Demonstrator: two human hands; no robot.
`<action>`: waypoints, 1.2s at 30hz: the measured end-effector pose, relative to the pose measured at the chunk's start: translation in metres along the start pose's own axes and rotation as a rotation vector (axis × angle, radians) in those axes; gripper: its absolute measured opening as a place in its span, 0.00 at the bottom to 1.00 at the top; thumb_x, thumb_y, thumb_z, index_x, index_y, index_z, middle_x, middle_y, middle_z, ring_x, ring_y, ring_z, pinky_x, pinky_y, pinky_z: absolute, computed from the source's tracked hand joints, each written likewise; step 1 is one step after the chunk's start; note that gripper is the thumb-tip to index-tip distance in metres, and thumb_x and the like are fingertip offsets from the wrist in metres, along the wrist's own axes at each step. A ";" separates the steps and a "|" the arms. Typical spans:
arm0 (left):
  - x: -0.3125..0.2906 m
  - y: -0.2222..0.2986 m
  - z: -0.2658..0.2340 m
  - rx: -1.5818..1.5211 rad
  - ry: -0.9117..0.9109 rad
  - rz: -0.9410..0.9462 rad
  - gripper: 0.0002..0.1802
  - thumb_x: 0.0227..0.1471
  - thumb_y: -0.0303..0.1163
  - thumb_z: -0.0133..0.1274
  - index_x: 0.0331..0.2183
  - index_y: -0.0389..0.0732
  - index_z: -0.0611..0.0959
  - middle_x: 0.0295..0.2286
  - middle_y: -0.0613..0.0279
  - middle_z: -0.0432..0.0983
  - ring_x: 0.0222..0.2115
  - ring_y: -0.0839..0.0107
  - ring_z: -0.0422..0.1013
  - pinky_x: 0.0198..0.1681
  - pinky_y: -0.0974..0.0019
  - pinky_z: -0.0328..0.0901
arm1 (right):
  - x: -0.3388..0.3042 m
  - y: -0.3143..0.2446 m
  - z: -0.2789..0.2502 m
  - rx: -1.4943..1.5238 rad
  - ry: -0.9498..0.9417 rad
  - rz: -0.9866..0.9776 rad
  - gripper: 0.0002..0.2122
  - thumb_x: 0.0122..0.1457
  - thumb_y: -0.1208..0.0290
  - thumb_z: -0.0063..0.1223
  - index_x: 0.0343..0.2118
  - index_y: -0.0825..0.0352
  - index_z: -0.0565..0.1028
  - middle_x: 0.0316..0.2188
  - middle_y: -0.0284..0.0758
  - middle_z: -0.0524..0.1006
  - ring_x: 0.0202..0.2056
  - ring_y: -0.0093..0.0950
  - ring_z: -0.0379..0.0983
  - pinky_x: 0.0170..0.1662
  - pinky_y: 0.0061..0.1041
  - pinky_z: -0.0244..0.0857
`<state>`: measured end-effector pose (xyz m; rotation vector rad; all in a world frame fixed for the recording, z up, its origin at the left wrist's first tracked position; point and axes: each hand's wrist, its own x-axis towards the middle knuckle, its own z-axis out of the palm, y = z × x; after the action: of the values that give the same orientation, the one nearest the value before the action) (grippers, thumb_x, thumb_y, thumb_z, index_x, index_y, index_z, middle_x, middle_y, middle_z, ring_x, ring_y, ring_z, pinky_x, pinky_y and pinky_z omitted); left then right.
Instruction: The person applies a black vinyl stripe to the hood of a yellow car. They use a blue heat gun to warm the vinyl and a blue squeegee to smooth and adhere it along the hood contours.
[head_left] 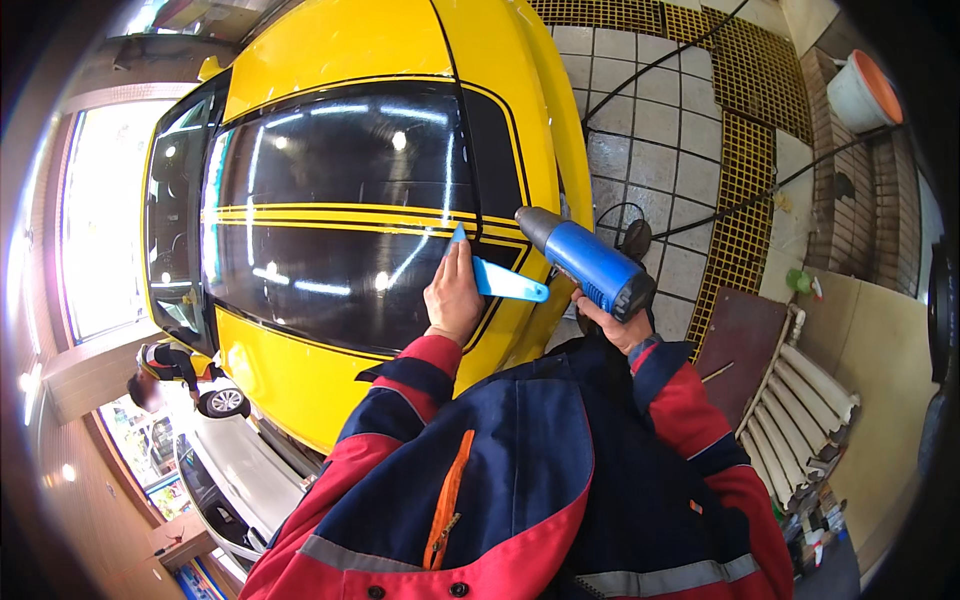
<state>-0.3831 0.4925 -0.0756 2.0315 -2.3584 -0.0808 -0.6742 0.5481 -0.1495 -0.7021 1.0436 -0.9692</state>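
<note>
My left hand (454, 299) is closed on a light-blue plastic scraper (512, 281). Its pointed blade end rests at the front edge of a yellow car's hood (370, 150), by the yellow double stripe on the glossy black film. My right hand (612, 322) grips a blue heat gun (592, 262) from below. The gun's dark nozzle points up and left toward the hood's front edge, a short way from the scraper. Much of the gun's handle is hidden behind its body and my fingers.
A white bucket (862, 92) with an orange inside stands at the upper right. Yellow floor grating (740, 180) and black hoses cross the tiles. Rolled material (795, 425) lies at the right. Another person (170, 365) bends beside the car, near a silver car (240, 465).
</note>
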 end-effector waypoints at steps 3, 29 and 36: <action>-0.007 0.003 -0.023 -0.416 -0.163 0.084 0.36 0.51 0.17 0.55 0.62 0.40 0.77 0.54 0.41 0.80 0.53 0.40 0.77 0.56 0.49 0.74 | 0.001 -0.005 -0.001 0.044 -0.009 0.071 0.18 0.61 0.72 0.72 0.53 0.66 0.80 0.45 0.36 0.86 0.47 0.28 0.84 0.54 0.32 0.78; -0.049 -0.087 -0.058 -0.823 0.135 -0.759 0.22 0.66 0.42 0.63 0.26 0.36 0.82 0.18 0.67 0.74 0.14 0.76 0.69 0.18 0.71 0.62 | -0.006 0.064 0.030 -0.430 -0.198 -0.086 0.28 0.56 0.64 0.74 0.59 0.65 0.76 0.53 0.43 0.83 0.56 0.40 0.79 0.61 0.37 0.73; -0.010 -0.104 -0.036 -0.732 0.138 -0.528 0.26 0.62 0.45 0.66 0.23 0.32 0.81 0.19 0.65 0.75 0.21 0.72 0.67 0.28 0.61 0.64 | -0.007 0.068 0.016 -0.347 -0.244 -0.002 0.32 0.58 0.64 0.74 0.63 0.65 0.71 0.59 0.42 0.80 0.61 0.37 0.76 0.65 0.36 0.70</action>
<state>-0.2773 0.4864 -0.0453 2.0712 -1.3452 -0.6710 -0.6390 0.5834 -0.1988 -1.0788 1.0028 -0.6880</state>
